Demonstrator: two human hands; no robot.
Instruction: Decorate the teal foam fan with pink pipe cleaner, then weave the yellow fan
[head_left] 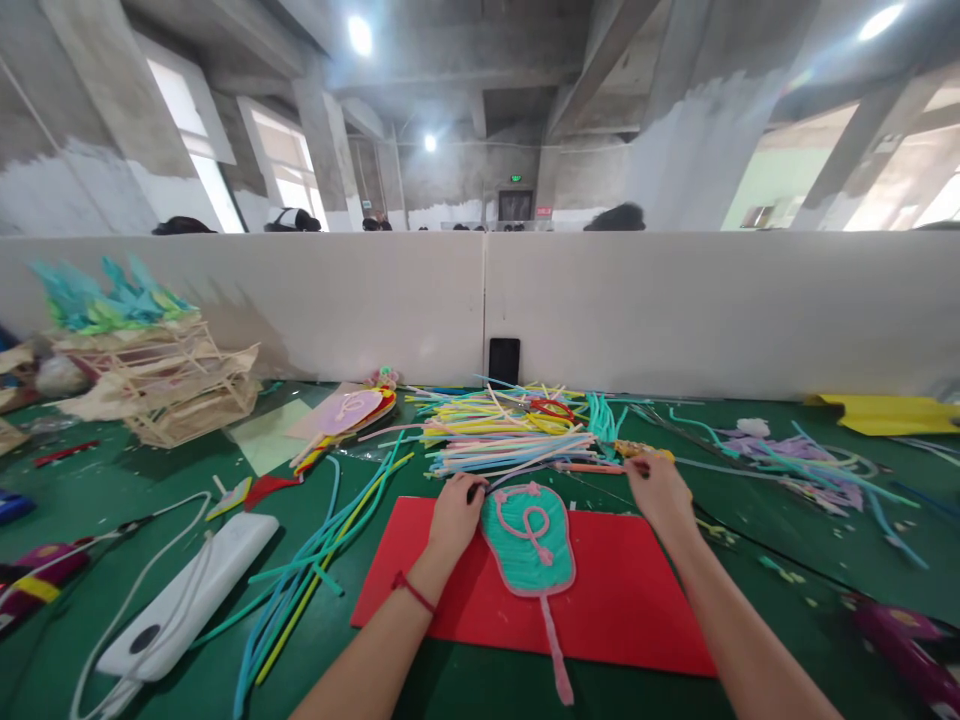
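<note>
A fan-shaped piece (534,545) of green pipe cleaners, edged in pink with a pink looped figure and a pink handle, lies on a red sheet (615,590). My left hand (456,515) is beside its upper left edge, fingers closed in a pinch; a pale stem runs near the fingertips, but what they hold is unclear. Farther right, my right hand (661,492) pinches thumb and finger together near the end of an orange pipe cleaner (592,468). Whether it grips that stem I cannot tell. Just beyond both hands lies a heap of coloured pipe cleaners (495,430).
Red-handled scissors (553,408) rest on the heap. Glue guns (45,580) (907,640) lie at both sides. A white power strip (187,600), loose blue-green stems (307,570) and a lilac fan (352,410) are left. A dark phone (504,360) leans against the white partition (337,300).
</note>
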